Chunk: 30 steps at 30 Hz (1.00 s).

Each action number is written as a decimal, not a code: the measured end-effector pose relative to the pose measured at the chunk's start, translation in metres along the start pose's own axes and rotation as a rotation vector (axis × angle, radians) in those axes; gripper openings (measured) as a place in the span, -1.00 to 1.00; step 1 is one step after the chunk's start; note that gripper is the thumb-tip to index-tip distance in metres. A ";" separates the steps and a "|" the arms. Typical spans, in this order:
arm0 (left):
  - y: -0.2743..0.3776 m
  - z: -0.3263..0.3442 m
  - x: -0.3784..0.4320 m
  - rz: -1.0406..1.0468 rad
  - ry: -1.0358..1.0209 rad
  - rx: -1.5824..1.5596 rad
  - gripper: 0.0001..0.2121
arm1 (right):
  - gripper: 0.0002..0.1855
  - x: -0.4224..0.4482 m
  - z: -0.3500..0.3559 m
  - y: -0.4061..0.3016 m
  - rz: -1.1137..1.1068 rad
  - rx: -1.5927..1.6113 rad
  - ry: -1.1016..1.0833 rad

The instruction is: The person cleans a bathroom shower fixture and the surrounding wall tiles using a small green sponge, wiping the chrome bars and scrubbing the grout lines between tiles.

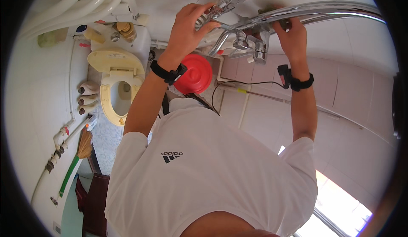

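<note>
My left hand (191, 25) has its thumb and fingers around the near end of a shiny chrome fitting (220, 10) by the wall. Behind the curved chrome shower pipe (306, 10), my right hand (291, 37) has its fingertips partly hidden, close to something dark; whether it grips this cannot be told. A blurred green and reddish thing (271, 8) shows just beyond the pipe. Between and below the hands is a chrome mixer tap (260, 47) with a spout. Black straps with small devices circle both wrists, and a thin black cable hangs from the right one.
A toilet (110, 104) with a yellowish seat stands at left, bottles (127, 33) on its tank. A red plastic lid or basin (194, 74) lies below my left wrist. White pipes (73, 1) fill the upper left; a green-handled straw brush (84, 144) hangs on the left wall.
</note>
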State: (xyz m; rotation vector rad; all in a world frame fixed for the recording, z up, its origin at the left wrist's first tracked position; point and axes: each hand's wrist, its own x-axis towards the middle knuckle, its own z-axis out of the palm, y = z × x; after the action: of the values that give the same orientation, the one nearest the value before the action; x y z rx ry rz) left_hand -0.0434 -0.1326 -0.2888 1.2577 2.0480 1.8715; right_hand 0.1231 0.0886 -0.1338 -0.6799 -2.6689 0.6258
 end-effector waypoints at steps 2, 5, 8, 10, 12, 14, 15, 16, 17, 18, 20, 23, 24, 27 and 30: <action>0.000 0.004 -0.003 -0.006 0.014 0.007 -0.49 | -0.58 -0.003 0.008 0.014 -0.025 0.090 0.022; -0.002 0.008 -0.009 -0.003 0.043 -0.035 -0.48 | -0.63 0.011 0.025 0.014 -0.102 0.272 -0.046; -0.005 0.011 -0.003 -0.003 0.063 -0.079 -0.47 | -0.61 0.021 0.040 0.033 -0.199 0.515 -0.191; -0.005 0.012 -0.009 -0.031 0.054 -0.095 -0.47 | -0.58 0.020 0.034 0.023 -0.320 0.397 -0.228; -0.008 0.010 -0.010 -0.044 0.055 -0.094 -0.48 | -0.59 0.018 0.030 0.024 -0.283 0.293 -0.247; -0.007 0.012 -0.009 -0.008 0.060 -0.095 -0.48 | -0.58 0.018 0.023 0.018 -0.303 0.125 -0.227; -0.006 0.010 -0.008 0.011 0.068 -0.094 -0.48 | -0.58 0.014 0.020 0.018 -0.298 0.059 -0.208; -0.006 0.009 -0.008 0.019 0.070 -0.072 -0.49 | -0.57 0.012 0.019 0.023 -0.303 0.001 -0.194; -0.004 0.012 -0.008 0.027 0.072 -0.048 -0.49 | -0.56 0.010 0.018 0.026 -0.308 -0.056 -0.179; -0.003 0.012 -0.008 0.033 0.076 -0.023 -0.50 | -0.55 0.009 0.016 0.028 -0.306 0.005 -0.186; -0.004 0.013 -0.005 0.019 0.083 -0.067 -0.50 | -0.54 0.011 0.015 0.031 -0.288 0.118 -0.191; -0.002 0.015 -0.009 0.015 0.072 -0.097 -0.49 | -0.54 0.022 0.024 0.018 -0.228 0.303 -0.339; -0.003 0.011 -0.008 0.009 0.081 -0.076 -0.48 | -0.56 0.022 0.024 0.013 -0.181 0.365 -0.369; -0.001 0.006 -0.006 -0.015 0.029 -0.086 -0.47 | -0.57 0.012 0.024 0.018 -0.181 0.266 -0.280; -0.003 0.006 -0.007 0.007 -0.008 -0.088 -0.46 | -0.64 0.001 0.019 0.026 -0.217 0.031 -0.142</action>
State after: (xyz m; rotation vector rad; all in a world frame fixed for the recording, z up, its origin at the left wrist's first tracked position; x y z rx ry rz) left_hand -0.0365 -0.1325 -0.2956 1.2511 1.9365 1.9332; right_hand 0.1243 0.1030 -0.1627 -0.3419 -2.8044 0.6766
